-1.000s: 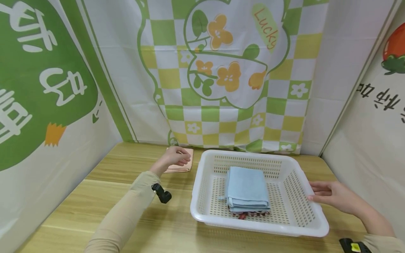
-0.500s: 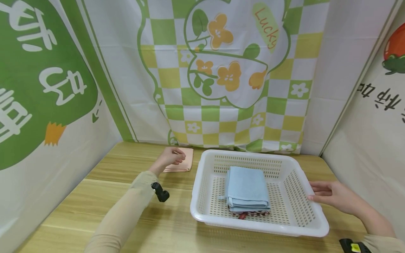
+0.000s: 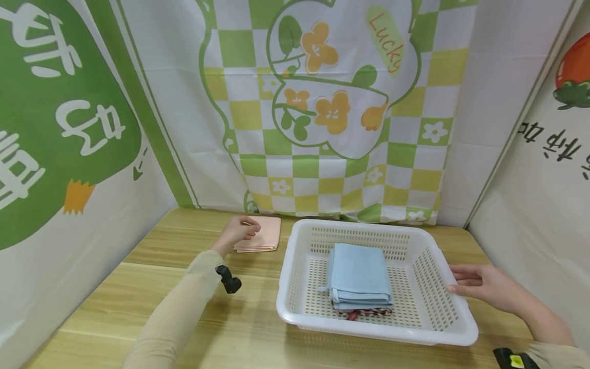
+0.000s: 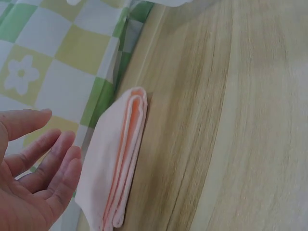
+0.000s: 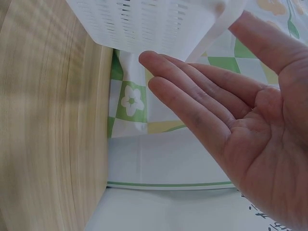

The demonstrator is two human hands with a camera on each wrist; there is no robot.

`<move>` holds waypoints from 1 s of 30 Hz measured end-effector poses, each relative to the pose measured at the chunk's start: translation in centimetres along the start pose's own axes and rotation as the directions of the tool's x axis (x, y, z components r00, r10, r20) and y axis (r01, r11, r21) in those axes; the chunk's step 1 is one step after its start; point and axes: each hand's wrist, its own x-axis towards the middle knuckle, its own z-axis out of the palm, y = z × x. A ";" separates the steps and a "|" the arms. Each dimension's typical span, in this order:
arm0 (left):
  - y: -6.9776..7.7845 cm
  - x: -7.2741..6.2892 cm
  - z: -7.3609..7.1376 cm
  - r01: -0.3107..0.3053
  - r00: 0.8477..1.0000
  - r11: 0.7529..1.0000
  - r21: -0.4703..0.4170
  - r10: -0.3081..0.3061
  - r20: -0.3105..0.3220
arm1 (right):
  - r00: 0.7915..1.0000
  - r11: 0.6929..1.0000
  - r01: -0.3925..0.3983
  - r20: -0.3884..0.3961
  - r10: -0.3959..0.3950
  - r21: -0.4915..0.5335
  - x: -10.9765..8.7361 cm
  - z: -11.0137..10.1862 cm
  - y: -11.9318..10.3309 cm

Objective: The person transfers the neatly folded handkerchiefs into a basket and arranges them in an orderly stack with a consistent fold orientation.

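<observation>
My left hand hovers at the left side of a folded pale pink cloth, fingers loosely bent and holding nothing. In the left wrist view that cloth shows its layered folded edge beside the fingers. My right hand is at the right side of a white plastic basket. Its fingers lie straight along the outer wall and the thumb is up at the rim, as the right wrist view shows. Inside the basket rests a folded light blue cloth on top of a red-and-white patterned cloth, mostly hidden.
The wooden table runs back to a green-and-yellow checked curtain. Printed white-and-green panels stand at the left and a white panel at the right. Black wrist cameras sit on both of my sleeves.
My left hand has drawn a little to the left, uncovering more of the pink cloth. The right hand and the basket have stayed in place.
</observation>
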 end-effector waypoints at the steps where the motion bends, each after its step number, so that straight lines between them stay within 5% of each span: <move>1: -0.2 0.1 -0.1 0.003 1.000 1.000 -0.002 -0.003 -0.001 | 1.000 1.000 -0.005 -0.004 0.005 -0.003 0.0 0.0 0.0; 21: -2.1 0.6 -1.8 0.089 0.988 0.994 -0.061 -0.096 -0.124 | 1.000 1.000 -0.023 -0.011 0.023 -0.020 0.1 0.1 -0.1; 30: -2.8 0.5 -2.5 0.067 0.982 0.996 -0.056 -0.076 -0.176 | 1.000 0.999 -0.021 -0.016 0.021 -0.033 0.1 0.1 0.0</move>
